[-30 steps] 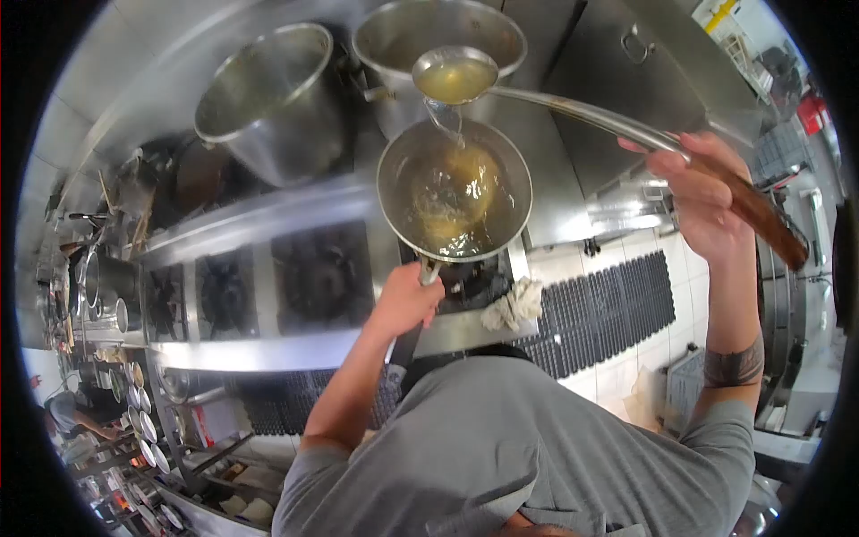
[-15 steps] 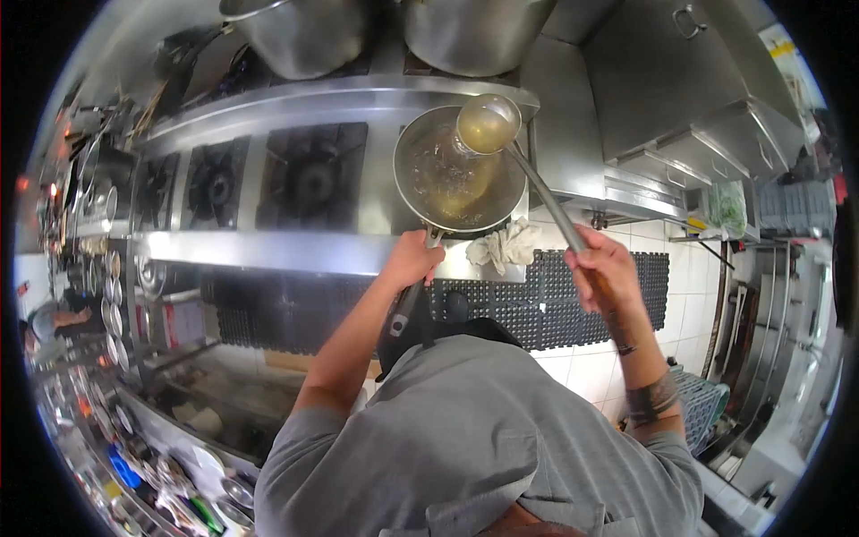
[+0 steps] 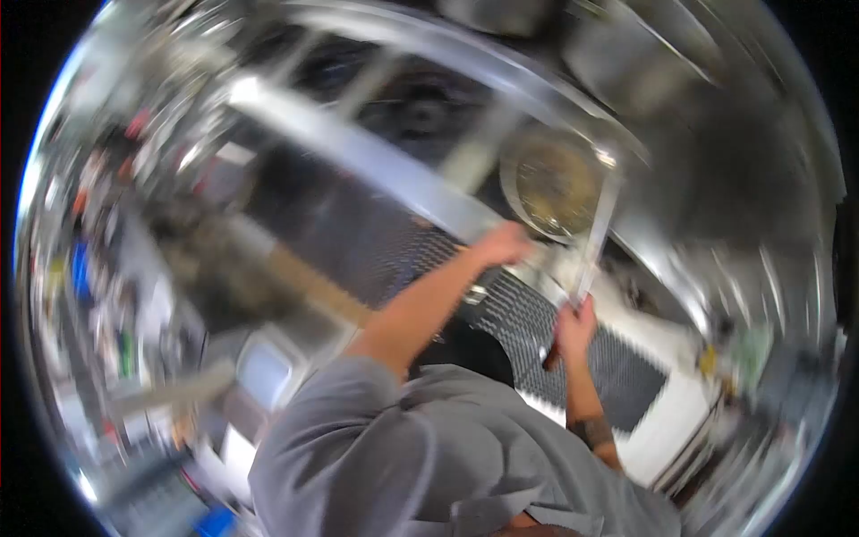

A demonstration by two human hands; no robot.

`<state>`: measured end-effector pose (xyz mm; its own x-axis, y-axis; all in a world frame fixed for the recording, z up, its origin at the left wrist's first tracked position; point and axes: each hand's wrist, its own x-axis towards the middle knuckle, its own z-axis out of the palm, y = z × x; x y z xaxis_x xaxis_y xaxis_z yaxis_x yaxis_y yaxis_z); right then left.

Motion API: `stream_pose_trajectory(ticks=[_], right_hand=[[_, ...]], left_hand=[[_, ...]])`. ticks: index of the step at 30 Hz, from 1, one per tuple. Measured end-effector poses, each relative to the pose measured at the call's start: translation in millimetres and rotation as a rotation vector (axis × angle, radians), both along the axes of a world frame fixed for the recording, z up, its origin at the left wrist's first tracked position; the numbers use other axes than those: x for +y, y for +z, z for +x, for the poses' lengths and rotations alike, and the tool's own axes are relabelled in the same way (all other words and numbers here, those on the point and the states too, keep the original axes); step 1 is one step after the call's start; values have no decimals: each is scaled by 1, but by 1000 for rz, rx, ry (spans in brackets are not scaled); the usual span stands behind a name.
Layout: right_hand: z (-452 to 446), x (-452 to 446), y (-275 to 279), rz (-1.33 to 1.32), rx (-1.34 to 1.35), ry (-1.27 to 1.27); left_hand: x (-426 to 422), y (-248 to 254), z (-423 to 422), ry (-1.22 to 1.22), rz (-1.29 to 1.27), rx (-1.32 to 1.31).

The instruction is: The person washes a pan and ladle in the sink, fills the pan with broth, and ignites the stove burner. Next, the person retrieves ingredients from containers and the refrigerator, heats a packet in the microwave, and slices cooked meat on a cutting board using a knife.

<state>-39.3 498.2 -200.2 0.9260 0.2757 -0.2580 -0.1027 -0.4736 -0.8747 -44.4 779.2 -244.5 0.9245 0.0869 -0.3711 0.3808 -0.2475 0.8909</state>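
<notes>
Stove (image 3: 358, 166): runs diag., L to R; bright front edge toward person; approx. all blurred.
Burners (image 3: 425, 107): dark, in a row twd stove's L end, no detail.
L hand (image 3: 503, 243): at stove's front edge nr R corner; blurred, but looks closed round handle of pan (image 3: 509, 183).
Mat (image 3: 519, 318): dark, w/ holes, on floor below front edge.
Pan: stove's R end, nr front R corner; yellowish liq. (image 3: 559, 183) inside; can't tell if resting or held up.
R hand (image 3: 575, 327): off front R corner, gripping ladle (image 3: 595, 237).
Ladle: brown grip end below hand, metal shaft up to pan's R rim; bowl lost in blur/glare.
Pots (image 3: 626, 54): beyond back edge, blurred.
</notes>
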Motion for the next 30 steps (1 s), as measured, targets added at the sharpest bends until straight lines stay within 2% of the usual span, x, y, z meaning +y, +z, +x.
stream_pose_trajectory(ticks=[1,2,3,4,5,6,7,8,9,10,11,12,13,14,15,17,18,19,20,21,22,23,24,25,26,27,28,29,30], right_hand=[[4,21,14,194,307,-27],[15,47,27,327,492,-71],[21,87,55,465,677,42],[14,131,85,468,689,141],[15,170,92,461,788,143],[29,180,66,540,829,206],[30,222,61,497,708,270],[32,259,42,449,679,260],[33,295,17,407,641,244],[31,324,-4,419,648,295],[27,351,-27,345,556,261],[25,372,-51,270,463,217],[21,388,-69,242,398,180],[23,395,-77,195,351,199],[17,401,-82,141,301,213],[-6,406,-68,104,242,157],[3,416,-86,39,227,129],[13,423,-101,36,222,124],[25,424,-117,-137,-136,186],[22,421,-122,-315,-495,245],[8,413,-111,-326,-501,234],[-8,404,-92,-341,-749,221],[-32,399,-77,-350,-998,206],[-60,400,-71,-349,-1004,203],[-83,394,-67,-345,-963,311],[-100,382,-64,-345,-918,419],[-92,376,-99,-220,-829,585],[-122,365,-100,-192,-748,718],[-155,353,-100,-165,-661,840]], left_hand=[[3,-8,-3,-13,6,44],[12,7,-19,76,-177,64],[20,0,-30,132,89,187],[39,12,-63,137,-109,262],[51,16,-104,158,-41,271],[47,7,-148,125,-1,304],[62,-8,-192,172,-74,361],[72,-18,-248,185,39,356],[89,-65,-315,-117,509,195],[105,-111,-381,-312,1051,16],[114,-86,-469,-211,1172,-47],[99,-41,-532,352,945,367],[84,7,-595,1020,707,619],[87,47,-657,1160,628,852],[81,68,-726,1505,493,713],[75,143,-833,1634,817,784],[78,172,-886,1662,907,892],[90,196,-933,1932,931,896],[89,230,-961,2065,1130,711],[103,252,-1022,1954,1155,647],[122,277,-1049,2095,1272,657],[131,315,-1038,2206,1365,493],[151,335,-1066,2243,1360,408],[172,350,-1087,2252,1462,462],[191,359,-1105,2256,1558,522],[207,364,-1127,2259,1544,525],[226,365,-1148,2181,1571,678],[239,364,-1161,2091,1591,821],[241,369,-1164,2122,1517,882]])
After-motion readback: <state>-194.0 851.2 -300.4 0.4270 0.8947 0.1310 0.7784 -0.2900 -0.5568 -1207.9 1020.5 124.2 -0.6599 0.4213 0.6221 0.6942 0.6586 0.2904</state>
